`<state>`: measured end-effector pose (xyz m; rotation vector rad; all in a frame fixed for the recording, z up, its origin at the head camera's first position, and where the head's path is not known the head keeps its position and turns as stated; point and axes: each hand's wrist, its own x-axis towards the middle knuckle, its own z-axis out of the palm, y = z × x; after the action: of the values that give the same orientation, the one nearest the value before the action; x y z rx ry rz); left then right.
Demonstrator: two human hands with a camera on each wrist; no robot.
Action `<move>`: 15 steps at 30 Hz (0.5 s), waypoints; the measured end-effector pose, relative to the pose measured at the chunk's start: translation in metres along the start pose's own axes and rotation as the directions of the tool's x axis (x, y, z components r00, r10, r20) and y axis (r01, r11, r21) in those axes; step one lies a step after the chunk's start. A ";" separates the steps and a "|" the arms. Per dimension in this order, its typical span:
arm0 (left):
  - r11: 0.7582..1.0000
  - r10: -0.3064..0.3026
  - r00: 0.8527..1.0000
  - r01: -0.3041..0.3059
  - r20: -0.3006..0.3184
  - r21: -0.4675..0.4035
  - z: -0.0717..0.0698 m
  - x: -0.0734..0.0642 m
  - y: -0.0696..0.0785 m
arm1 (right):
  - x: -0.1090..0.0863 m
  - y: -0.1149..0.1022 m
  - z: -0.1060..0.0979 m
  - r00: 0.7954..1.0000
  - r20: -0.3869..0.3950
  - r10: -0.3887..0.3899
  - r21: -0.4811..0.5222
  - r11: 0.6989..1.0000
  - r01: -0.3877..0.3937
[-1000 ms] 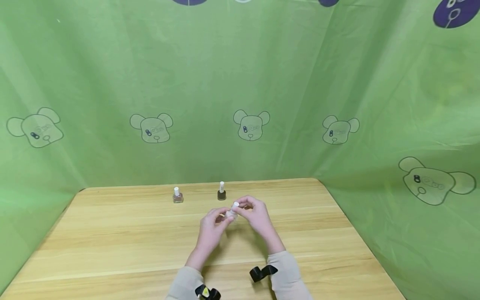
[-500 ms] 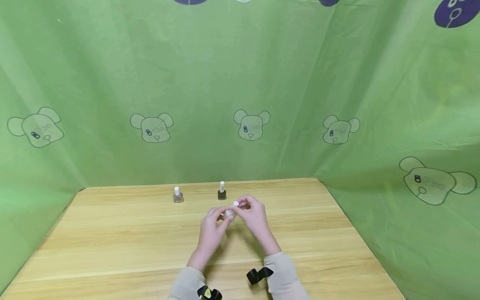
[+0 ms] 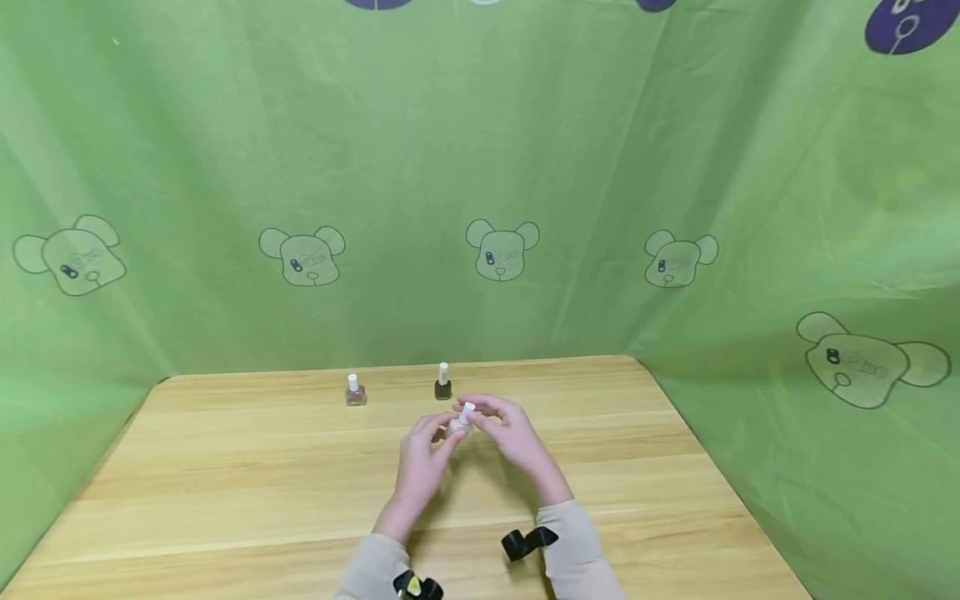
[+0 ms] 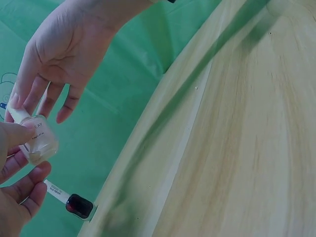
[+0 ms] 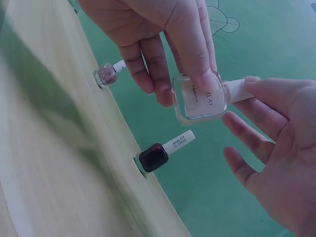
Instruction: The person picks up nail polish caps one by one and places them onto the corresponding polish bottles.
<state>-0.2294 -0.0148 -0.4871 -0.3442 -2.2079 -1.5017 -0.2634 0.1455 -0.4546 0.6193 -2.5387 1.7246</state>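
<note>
A clear nail polish bottle with a pale filling and a white cap is held tilted above the table. My left hand grips its glass body, with the thumb lying over the printed front in both wrist views. On the other side, my right hand pinches the cap between thumb and index finger; its other fingers are spread apart from the bottle in the right wrist view. The cap appears seated on the neck. Part of the glass is hidden behind the left fingers.
A dark red nail polish bottle stands upright near the table's back edge. Left of it stands a glittery pinkish one, also white-capped. The wooden table is bordered by a green curtain at the back and sides.
My right fingers have turned about the cap, and the hand has shifted slightly, showing more of the cap now. My left hand has stayed nearly still on the bottle.
</note>
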 end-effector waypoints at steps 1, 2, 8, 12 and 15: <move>1.000 -0.001 1.000 0.001 0.006 -0.001 0.000 0.000 0.000 | 0.000 0.000 0.000 1.000 -0.010 0.001 0.007 1.000 -0.001; 1.000 -0.003 1.000 0.003 0.011 0.001 0.000 0.000 0.000 | 0.000 0.001 0.000 1.000 -0.022 0.000 0.013 1.000 0.000; 1.000 -0.004 1.000 0.003 0.031 0.017 -0.001 0.000 0.002 | 0.000 0.002 0.001 0.992 -0.125 -0.003 0.004 1.000 0.004; 0.999 0.023 0.999 -0.024 0.023 0.036 0.000 -0.001 0.002 | 0.000 -0.001 0.004 0.975 -0.214 0.057 0.014 0.998 -0.056; 0.998 0.039 0.999 -0.039 0.011 0.055 0.002 -0.002 0.002 | 0.000 -0.004 0.009 0.958 -0.275 0.082 0.043 0.996 -0.073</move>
<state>-0.2274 -0.0124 -0.4867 -0.3759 -2.2326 -1.4186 -0.2600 0.1367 -0.4550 0.2582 -2.3742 1.7379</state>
